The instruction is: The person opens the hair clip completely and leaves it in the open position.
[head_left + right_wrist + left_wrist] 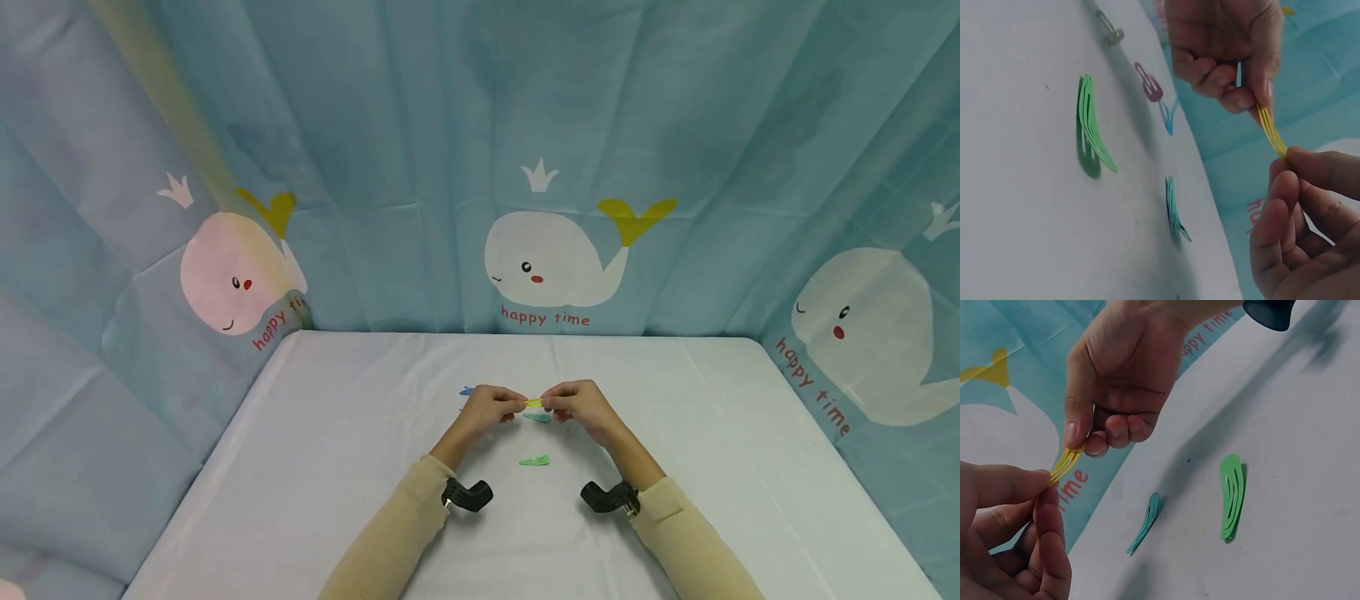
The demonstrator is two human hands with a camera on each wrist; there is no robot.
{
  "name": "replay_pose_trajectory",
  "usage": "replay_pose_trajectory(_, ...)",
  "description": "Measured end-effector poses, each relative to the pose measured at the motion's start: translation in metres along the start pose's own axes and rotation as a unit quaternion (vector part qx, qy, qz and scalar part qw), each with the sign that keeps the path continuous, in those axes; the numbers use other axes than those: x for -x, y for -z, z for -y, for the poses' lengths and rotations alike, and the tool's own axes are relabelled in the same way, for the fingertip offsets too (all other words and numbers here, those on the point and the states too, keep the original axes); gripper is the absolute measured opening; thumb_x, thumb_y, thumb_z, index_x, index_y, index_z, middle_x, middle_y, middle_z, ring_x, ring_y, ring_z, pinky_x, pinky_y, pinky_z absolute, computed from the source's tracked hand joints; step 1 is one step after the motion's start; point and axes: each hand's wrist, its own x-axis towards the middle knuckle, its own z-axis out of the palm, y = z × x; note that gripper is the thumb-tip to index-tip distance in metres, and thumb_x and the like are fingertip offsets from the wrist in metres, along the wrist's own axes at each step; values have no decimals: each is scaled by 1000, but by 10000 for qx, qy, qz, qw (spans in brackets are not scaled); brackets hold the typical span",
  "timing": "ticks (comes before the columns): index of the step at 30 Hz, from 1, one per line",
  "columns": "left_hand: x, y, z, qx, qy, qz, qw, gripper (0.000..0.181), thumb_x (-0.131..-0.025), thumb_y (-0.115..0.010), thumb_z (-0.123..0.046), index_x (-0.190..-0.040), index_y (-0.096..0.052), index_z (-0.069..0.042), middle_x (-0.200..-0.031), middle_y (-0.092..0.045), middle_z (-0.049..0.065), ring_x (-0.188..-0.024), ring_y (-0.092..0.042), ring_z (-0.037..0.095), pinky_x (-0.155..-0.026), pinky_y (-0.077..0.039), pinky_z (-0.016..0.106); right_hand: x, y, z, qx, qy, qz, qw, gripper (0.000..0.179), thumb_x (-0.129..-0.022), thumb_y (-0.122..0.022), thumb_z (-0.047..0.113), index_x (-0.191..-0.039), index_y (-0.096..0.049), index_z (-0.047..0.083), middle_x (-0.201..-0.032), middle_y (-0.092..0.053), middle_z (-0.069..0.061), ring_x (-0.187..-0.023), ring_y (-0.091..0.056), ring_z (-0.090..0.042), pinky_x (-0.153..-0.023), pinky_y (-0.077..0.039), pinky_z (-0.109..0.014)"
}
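A yellow snap hair clip (534, 403) is held above the table between both hands, pinched at its two ends. My left hand (491, 407) grips one end between thumb and fingertips; my right hand (581, 404) has the other end the same way. Seen from the left wrist, the clip (1067, 464) looks slightly bowed, its slotted strips showing. Just below the hands on the table lies a teal hair clip (537, 417). Closer to the person is a green hair clip (535, 460), which stands out in the left wrist view too.
A blue clip (467, 391) lies beside the left hand. In the right wrist view, a mauve clip (1149, 82) and a greyish clip (1110, 29) lie further along the white table (337, 433). A blue curtain (420, 167) with whale prints surrounds the table's back and sides.
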Motion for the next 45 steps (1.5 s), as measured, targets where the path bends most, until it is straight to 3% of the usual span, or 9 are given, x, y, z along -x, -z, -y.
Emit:
replay_pose_trajectory(8, 6, -1, 7, 236, -30, 52, 9997, 21, -90, -69, -21, -103, -76, -5, -88, -69, 2, -74, -57, 11, -70, -48, 23, 4, -4, -1, -362, -127, 46, 9993, 23, -91, -66, 9, -100, -68, -11, -74, -67, 0, -62, -57, -13, -61, -51, -27)
replay_pose_trajectory(17, 11, -2, 9, 830, -88, -36, 9965, 21, -89, -68, -15, -105, -75, -4, -92, -72, 3, -73, -60, 10, -71, -52, 26, 12, -7, 4, -805, -120, 85, 9966, 26, -90, -67, 8, -103, -66, -15, -73, -67, 1, -60, -56, -9, -59, -50, -22)
replay_pose_trajectory(24, 12, -2, 10, 1126, -67, 100, 9936, 22, -90, -67, -14, -107, -74, -2, -93, -72, 3, -72, -61, 9, -71, -51, 26, 14, -8, 2, -1166, -165, 157, 9929, 24, -91, -65, 6, -104, -65, -13, -76, -68, 0, -60, -56, -8, -59, -49, -20)
replay_pose_trajectory(34, 15, 4, 13, 1498, 105, 308, 9882, 26, -92, -66, -18, -111, -72, -3, -98, -74, 6, -79, -64, 10, -79, -52, 28, 15, -11, 0, -1519, -266, 262, 9877, 18, -91, -65, 8, -100, -68, -7, -76, -68, 0, -61, -56, -8, -60, -50, -20)
replay_pose_trajectory(45, 20, 7, 13, 1995, 123, 481, 9786, 31, -93, -64, -16, -118, -67, 3, -91, -74, 1, -76, -67, 6, -71, -52, 20, 16, -15, -1, -1900, -416, 478, 9797, 17, -93, -62, 8, -103, -67, -5, -78, -69, 0, -63, -57, -8, -61, -50, -20)
